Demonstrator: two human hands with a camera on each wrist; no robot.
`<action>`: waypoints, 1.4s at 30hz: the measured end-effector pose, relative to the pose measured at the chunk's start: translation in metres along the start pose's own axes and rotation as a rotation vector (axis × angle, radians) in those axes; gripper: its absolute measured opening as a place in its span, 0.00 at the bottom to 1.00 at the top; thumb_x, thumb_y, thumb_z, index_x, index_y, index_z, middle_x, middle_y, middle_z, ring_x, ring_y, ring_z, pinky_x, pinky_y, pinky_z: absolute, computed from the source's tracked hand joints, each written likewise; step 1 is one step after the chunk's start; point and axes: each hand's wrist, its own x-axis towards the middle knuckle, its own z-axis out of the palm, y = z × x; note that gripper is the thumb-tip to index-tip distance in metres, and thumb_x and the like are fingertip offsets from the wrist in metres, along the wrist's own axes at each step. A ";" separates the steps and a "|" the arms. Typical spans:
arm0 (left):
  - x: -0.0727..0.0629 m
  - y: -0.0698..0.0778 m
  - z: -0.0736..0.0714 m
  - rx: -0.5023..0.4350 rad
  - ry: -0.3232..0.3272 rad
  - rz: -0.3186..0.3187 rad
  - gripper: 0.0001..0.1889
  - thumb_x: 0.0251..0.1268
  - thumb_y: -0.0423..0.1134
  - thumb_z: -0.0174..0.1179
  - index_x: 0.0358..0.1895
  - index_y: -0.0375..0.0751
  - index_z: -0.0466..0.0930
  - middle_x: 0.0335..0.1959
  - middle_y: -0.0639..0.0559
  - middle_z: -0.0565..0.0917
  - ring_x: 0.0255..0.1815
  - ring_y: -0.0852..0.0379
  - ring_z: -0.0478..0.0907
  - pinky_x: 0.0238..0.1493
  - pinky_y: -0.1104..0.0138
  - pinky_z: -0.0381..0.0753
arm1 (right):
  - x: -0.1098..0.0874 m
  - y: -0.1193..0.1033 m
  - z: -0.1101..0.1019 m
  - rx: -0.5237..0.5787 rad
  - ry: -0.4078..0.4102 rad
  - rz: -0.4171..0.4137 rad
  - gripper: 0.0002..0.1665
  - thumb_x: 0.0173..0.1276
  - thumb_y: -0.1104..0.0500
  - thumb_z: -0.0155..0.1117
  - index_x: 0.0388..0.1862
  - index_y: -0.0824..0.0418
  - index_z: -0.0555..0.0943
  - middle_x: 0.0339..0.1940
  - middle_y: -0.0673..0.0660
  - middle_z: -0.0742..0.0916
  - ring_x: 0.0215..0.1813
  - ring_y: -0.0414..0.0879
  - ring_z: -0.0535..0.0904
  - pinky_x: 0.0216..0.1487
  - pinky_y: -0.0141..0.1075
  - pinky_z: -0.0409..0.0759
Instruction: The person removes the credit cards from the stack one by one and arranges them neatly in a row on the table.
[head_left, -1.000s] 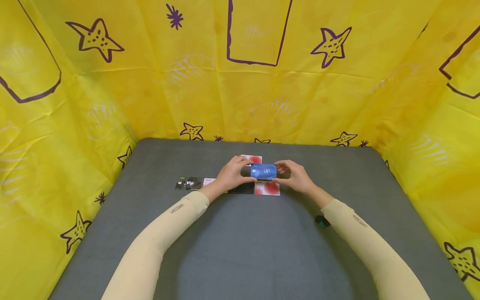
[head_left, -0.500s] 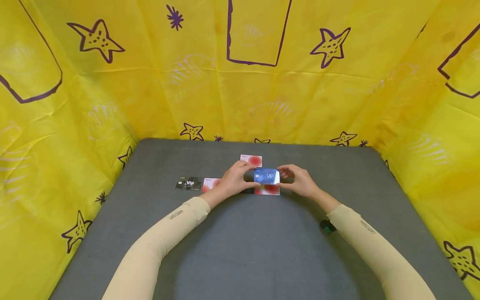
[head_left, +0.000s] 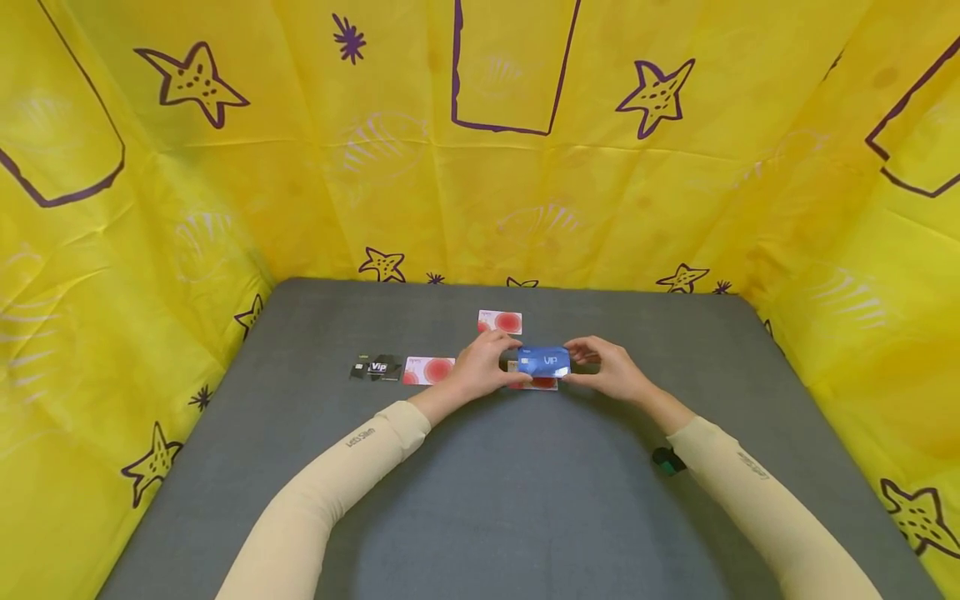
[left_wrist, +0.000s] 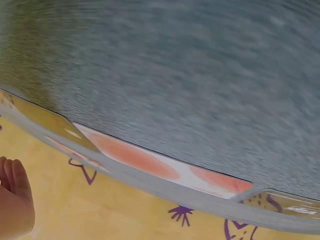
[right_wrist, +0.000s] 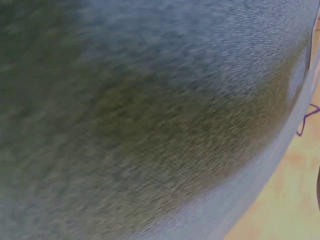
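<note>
A blue card printed VIP (head_left: 543, 362) is held between both hands in the head view. My left hand (head_left: 480, 364) grips its left end, fingers at the far edge and thumb at the near edge. At the right end, my right hand (head_left: 617, 367) holds it the same way. Under the blue card, partly covered, lies a red-and-white card (head_left: 543, 384). Another red-and-white card (head_left: 500, 322) lies behind. Left of my left hand are a third red-and-white card (head_left: 429, 370) and a black Vip card (head_left: 375, 367). Part of a hand (left_wrist: 16, 197) shows in the left wrist view.
A grey cloth-covered table (head_left: 480, 500) carries the cards. Yellow curtains (head_left: 480, 200) with drawn starfish stand behind it and at both sides. A dark green-and-black object (head_left: 667, 461) shows beneath the right sleeve. The right wrist view shows mostly blurred table cloth.
Both hands have shifted right and toward the near side with the blue card. The third red-and-white card at left is now fully uncovered, while the black card beside it is hidden behind the left hand.
</note>
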 end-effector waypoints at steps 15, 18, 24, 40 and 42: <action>0.013 0.024 0.018 0.069 -0.069 -0.032 0.33 0.48 0.61 0.72 0.55 0.44 0.83 0.47 0.52 0.79 0.50 0.56 0.73 0.47 0.63 0.78 | -0.019 0.016 -0.014 -0.012 -0.023 0.034 0.31 0.53 0.57 0.79 0.55 0.64 0.79 0.47 0.58 0.83 0.46 0.50 0.80 0.52 0.47 0.79; 0.017 0.026 0.022 0.099 -0.078 -0.026 0.34 0.48 0.62 0.72 0.55 0.44 0.83 0.45 0.52 0.79 0.48 0.56 0.73 0.44 0.64 0.79 | -0.021 0.021 -0.016 -0.014 -0.025 0.045 0.31 0.54 0.57 0.79 0.55 0.64 0.79 0.47 0.58 0.83 0.46 0.50 0.79 0.52 0.47 0.79; 0.024 0.027 0.032 0.147 -0.104 -0.018 0.32 0.50 0.63 0.70 0.54 0.46 0.83 0.45 0.54 0.79 0.48 0.58 0.72 0.42 0.64 0.79 | -0.025 0.026 -0.021 -0.028 -0.042 0.054 0.31 0.54 0.56 0.79 0.55 0.63 0.79 0.46 0.57 0.83 0.45 0.49 0.79 0.52 0.47 0.79; 0.038 0.041 0.051 0.210 -0.166 0.005 0.31 0.51 0.63 0.69 0.53 0.46 0.83 0.45 0.54 0.78 0.48 0.57 0.71 0.41 0.67 0.78 | -0.037 0.035 -0.033 -0.157 -0.058 0.040 0.30 0.53 0.54 0.79 0.54 0.63 0.80 0.45 0.56 0.82 0.45 0.48 0.78 0.50 0.47 0.79; 0.038 0.042 0.052 0.207 -0.171 0.001 0.31 0.51 0.63 0.69 0.53 0.46 0.83 0.45 0.54 0.78 0.48 0.57 0.70 0.41 0.67 0.77 | -0.037 0.036 -0.033 -0.172 -0.059 0.040 0.30 0.53 0.54 0.79 0.53 0.63 0.80 0.45 0.56 0.82 0.45 0.48 0.78 0.50 0.47 0.79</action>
